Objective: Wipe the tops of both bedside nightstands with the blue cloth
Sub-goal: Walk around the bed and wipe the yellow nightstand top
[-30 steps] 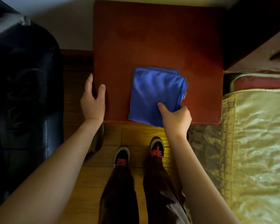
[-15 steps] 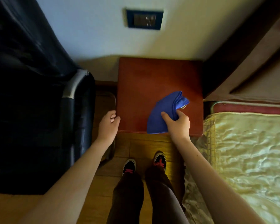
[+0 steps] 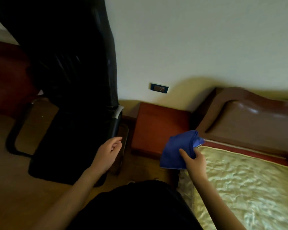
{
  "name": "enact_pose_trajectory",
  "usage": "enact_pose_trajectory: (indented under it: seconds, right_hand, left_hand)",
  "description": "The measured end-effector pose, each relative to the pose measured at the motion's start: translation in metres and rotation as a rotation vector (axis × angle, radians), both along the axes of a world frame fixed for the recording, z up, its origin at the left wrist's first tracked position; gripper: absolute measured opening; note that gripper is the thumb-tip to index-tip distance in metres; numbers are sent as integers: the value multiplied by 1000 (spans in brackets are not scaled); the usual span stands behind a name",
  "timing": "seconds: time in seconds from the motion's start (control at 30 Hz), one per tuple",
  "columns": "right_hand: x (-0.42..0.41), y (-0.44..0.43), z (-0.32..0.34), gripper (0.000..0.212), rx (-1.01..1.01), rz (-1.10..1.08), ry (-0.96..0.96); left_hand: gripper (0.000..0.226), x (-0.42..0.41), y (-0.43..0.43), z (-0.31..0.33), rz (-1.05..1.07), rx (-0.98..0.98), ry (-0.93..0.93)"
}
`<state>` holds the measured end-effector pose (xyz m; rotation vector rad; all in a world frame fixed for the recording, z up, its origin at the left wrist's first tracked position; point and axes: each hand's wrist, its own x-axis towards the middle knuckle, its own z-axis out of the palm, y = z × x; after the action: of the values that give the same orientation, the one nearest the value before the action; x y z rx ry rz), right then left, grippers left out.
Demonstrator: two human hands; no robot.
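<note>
A folded blue cloth (image 3: 178,150) hangs from my right hand (image 3: 194,161), lifted clear of the nightstand's front right corner. The red-brown wooden nightstand (image 3: 158,127) stands against the wall between a black chair and the bed, its top bare. My left hand (image 3: 107,152) floats in the air to the left of the nightstand, fingers loosely curled and holding nothing. Only this one nightstand is in view.
A black chair (image 3: 76,90) with a metal frame stands close on the left. The bed with a gold quilted cover (image 3: 244,183) and brown headboard (image 3: 249,117) fills the right. A dark wall socket (image 3: 159,88) sits above the nightstand. Wooden floor lies below.
My right hand lifted the cloth off the nightstand top and drew it back. My left hand let go of the nightstand's left edge. The view pulled back and up.
</note>
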<state>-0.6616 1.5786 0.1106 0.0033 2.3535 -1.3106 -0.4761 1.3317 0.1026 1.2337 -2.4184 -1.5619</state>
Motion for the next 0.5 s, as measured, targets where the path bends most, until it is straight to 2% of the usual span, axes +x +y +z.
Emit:
enact_pose_trajectory:
  seconds: [0.1, 0.2, 0.3, 0.43, 0.5]
  right_hand:
    - [35, 9, -11, 15, -37, -88, -64]
    - [66, 11, -19, 23, -44, -187, -90]
    - [91, 9, -22, 21, -67, -277, -113]
    - [115, 14, -5, 5, -139, -383, -80]
    - [128, 24, 4, 8, -173, -450, -30]
  left_hand:
    - [32, 41, -4, -19, 32, 120, -118]
    - [16, 71, -16, -35, 15, 179, -206]
    - [16, 84, -34, -36, -35, 197, -248]
    - [23, 66, -52, -26, -155, 181, -218]
    - [25, 44, -57, -22, -221, 137, -178]
